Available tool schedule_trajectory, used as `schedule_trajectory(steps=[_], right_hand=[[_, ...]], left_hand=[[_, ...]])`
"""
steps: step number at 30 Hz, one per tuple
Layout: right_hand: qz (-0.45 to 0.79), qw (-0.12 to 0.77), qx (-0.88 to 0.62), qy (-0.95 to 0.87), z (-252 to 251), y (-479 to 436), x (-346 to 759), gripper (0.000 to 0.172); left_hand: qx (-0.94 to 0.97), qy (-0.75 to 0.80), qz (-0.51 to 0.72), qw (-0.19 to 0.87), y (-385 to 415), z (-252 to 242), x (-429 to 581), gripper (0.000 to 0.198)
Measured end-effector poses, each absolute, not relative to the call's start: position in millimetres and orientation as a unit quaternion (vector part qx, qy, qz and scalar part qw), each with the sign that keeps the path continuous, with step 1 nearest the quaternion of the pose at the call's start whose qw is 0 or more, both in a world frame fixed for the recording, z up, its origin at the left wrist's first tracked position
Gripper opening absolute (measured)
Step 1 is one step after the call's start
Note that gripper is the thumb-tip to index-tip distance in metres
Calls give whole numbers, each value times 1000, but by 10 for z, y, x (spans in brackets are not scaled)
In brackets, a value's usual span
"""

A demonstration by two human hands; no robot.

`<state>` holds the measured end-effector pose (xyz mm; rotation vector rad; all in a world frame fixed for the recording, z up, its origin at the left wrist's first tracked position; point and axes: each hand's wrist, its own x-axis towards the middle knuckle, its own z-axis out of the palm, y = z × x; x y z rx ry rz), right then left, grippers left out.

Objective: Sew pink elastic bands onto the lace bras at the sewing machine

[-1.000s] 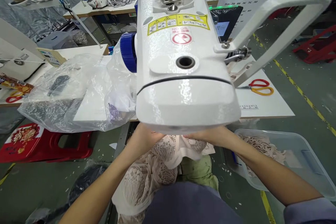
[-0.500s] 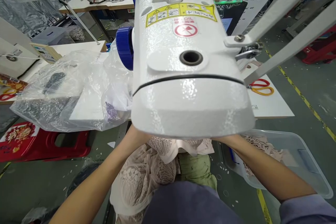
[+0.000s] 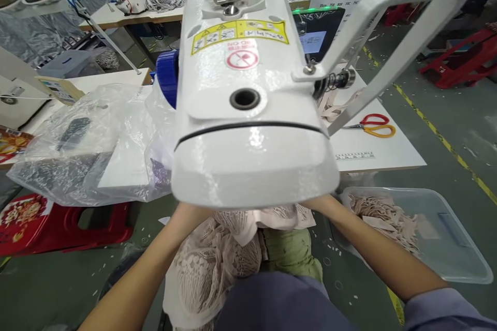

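A white sewing machine head [image 3: 256,176] fills the middle of the view and hides the fingers of both hands. My left hand [image 3: 195,212] goes under its left side, with only the wrist end showing. Under the right side is my right hand [image 3: 317,202], hidden in the same way. Between the wrists, beige lace fabric [image 3: 267,219] hangs from beneath the machine; whether fingers grip it cannot be seen. More beige lace pieces with cup shapes [image 3: 202,274] lie on my lap, beside a green cloth [image 3: 291,251].
Red-and-yellow-handled scissors [image 3: 378,126] and a ruler [image 3: 354,155] lie on the white table right of the machine. Below stands a clear plastic bin [image 3: 446,248] holding beige straps [image 3: 388,220]. Leftward are a clear plastic bag [image 3: 116,150] and a red stool [image 3: 97,232].
My view has shifted, so the machine sits further left and its thread spool and screen show more. Both hands stay under the machine head; the lace has barely moved.
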<state>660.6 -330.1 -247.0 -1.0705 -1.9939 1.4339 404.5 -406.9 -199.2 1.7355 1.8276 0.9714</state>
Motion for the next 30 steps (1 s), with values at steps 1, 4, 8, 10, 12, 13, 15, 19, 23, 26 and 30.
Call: schedule_trajectory(steps=[1,4,8,10,12,13,15,19,23,26,30], right_hand=[[537,242,-393,-706,-2573,-3325,6622,64],[675,275,-388,-565,-2927,-3428,6672,84],[838,234,-337,-360,-3254,-3556,6795,76],[859,212,-329,-331,-3292,-3578,6875,60],[856,224,-338,-322,-3268,-3570,6944,46],[848,240,-350,-317,-3243,-3559,6970,43],[830,276,-379,-303,-3177,-3531,7009,43],[783,336,-422,-308,-2990,-3470,7109,48],[708,406,-442,-374,-2722,-3466,7272,46],[663,422,-424,-449,-2451,-3596,7284,44],[653,252,-240,-673,-2075,-3940,7009,36]], left_hand=[[634,652,351,224,-4071,-1996,4037,21],[632,653,356,218,-4060,-2028,4036,21],[643,644,359,210,-3999,-2067,4098,21],[660,640,347,186,-3965,-2070,4139,23],[677,639,330,159,-3946,-2062,4161,26],[683,639,322,150,-3944,-2055,4160,29],[691,637,310,142,-3958,-2040,4134,35],[692,649,291,121,-4090,-1976,4085,37],[670,674,308,53,-4444,-1799,4248,13],[721,590,363,-13,-4777,-1655,4567,18],[826,416,380,0,-4964,-1634,4982,33]])
